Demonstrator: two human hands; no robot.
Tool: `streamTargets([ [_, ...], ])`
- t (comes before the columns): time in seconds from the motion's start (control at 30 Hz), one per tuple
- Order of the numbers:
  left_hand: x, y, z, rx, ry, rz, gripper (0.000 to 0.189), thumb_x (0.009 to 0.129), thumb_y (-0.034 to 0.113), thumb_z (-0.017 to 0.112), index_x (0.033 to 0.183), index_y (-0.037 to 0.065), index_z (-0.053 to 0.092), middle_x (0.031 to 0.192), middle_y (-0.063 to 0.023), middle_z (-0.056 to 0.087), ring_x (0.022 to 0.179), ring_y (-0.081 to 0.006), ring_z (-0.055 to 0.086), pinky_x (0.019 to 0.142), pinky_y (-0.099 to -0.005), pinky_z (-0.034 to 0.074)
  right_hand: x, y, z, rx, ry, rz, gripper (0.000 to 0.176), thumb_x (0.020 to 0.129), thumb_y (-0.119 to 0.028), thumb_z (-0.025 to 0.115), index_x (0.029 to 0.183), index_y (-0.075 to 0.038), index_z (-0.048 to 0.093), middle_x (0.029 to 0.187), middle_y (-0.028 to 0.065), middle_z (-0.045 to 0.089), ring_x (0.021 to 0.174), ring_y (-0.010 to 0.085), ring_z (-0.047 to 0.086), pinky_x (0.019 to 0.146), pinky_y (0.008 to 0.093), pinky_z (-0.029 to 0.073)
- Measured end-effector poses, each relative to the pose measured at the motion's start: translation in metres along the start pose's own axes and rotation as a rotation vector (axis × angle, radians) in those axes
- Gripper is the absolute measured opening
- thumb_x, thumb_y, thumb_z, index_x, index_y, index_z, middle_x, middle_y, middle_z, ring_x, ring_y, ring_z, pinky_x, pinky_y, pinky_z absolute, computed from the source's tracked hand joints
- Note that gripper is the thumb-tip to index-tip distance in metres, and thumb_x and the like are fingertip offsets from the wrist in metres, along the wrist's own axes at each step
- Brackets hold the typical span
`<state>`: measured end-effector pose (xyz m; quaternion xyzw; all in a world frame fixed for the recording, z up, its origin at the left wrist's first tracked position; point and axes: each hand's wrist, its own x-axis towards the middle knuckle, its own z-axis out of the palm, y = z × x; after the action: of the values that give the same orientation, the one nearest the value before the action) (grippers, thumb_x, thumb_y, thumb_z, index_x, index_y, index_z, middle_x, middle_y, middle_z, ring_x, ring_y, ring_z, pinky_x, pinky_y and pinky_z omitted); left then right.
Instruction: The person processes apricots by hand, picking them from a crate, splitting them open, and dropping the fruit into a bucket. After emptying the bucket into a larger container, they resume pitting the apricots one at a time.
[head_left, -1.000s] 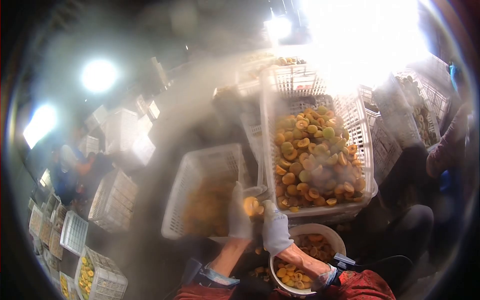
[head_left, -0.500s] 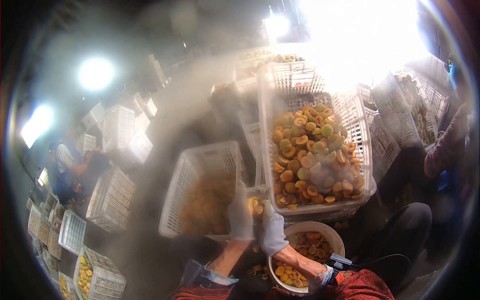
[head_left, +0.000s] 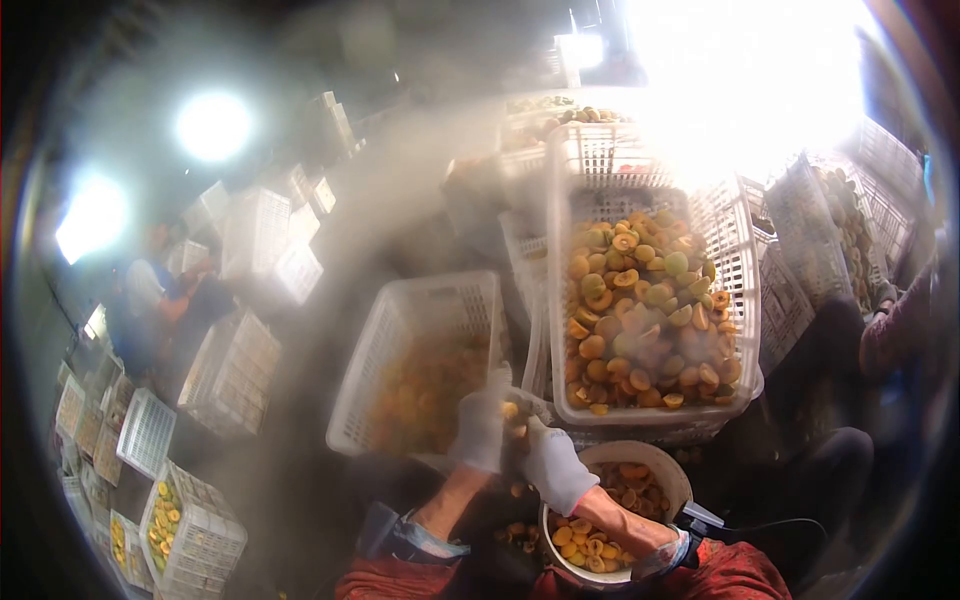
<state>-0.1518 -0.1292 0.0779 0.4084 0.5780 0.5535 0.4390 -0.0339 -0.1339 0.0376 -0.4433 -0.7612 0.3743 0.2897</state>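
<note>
My left hand (head_left: pixel 480 432), in a pale glove, is closed around a yellow-orange fruit piece (head_left: pixel 511 410) that looks like halved apricot. My right hand (head_left: pixel 558 466), also gloved, is closed close against it; whatever its fingers hold is hidden. Beyond my left hand, a white plastic crate (head_left: pixel 352 405) contains blurred orange fruit. Below my right forearm, a white bucket (head_left: pixel 682 480) has orange and yellow fruit halves (head_left: pixel 590 548) in it. Ahead on the right, a larger white crate (head_left: pixel 750 300) is heaped with halved fruit (head_left: pixel 650 310).
More crates (head_left: pixel 240 375) stand in stacks at left, one (head_left: pixel 205 545) with yellow-green fruit. A person (head_left: pixel 155 300) is at far left; another person's sleeve (head_left: pixel 890 335) shows at right beside tilted crates (head_left: pixel 810 235). Haze and glare blur the view.
The view has shifted, so the crates appear farther right. My hands stay together around the fruit, with less of it showing between them now.
</note>
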Motion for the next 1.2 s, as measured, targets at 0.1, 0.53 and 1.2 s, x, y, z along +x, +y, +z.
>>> streamTargets([
  [0.1, -0.003, 0.003, 0.004, -0.065, -0.031, -0.107, 0.046, 0.096, 0.035, 0.046, 0.079, -0.001, 0.069, 0.07, -0.005, 0.065, 0.07, -0.0122, 0.06, 0.065, -0.0245, 0.046, -0.009, 0.01, 0.009, -0.124, 0.083, -0.133, 0.022, 0.081, -0.007, 0.058, 0.101, 0.001, 0.049, 0.077, 0.0208, 0.063, 0.076, 0.0398, 0.063, 0.062, 0.0448, 0.049],
  [0.53, 0.005, -0.012, 0.018, -0.102, -0.003, -0.105, 0.046, 0.09, 0.045, 0.057, 0.088, 0.0, 0.064, 0.069, -0.0035, 0.061, 0.061, -0.0134, 0.057, 0.051, -0.0263, 0.046, -0.005, 0.009, -0.01, 0.442, -0.197, 0.265, 0.014, 0.086, -0.016, 0.056, 0.089, -0.003, 0.057, 0.057, 0.0021, 0.059, 0.045, 0.0105, 0.054, 0.037, 0.0262, 0.037],
  [1.2, 0.046, -0.012, -0.038, -1.177, 0.069, -0.295, 0.031, 0.093, 0.04, 0.052, 0.085, 0.011, 0.06, 0.078, -0.0041, 0.062, 0.071, -0.0182, 0.064, 0.068, -0.0353, 0.055, -0.025, 0.098, -0.059, -0.453, -0.85, -0.115, 0.026, 0.081, -0.018, 0.062, 0.106, -0.009, 0.065, 0.09, 0.015, 0.067, 0.081, 0.0332, 0.064, 0.07, 0.041, 0.05],
])
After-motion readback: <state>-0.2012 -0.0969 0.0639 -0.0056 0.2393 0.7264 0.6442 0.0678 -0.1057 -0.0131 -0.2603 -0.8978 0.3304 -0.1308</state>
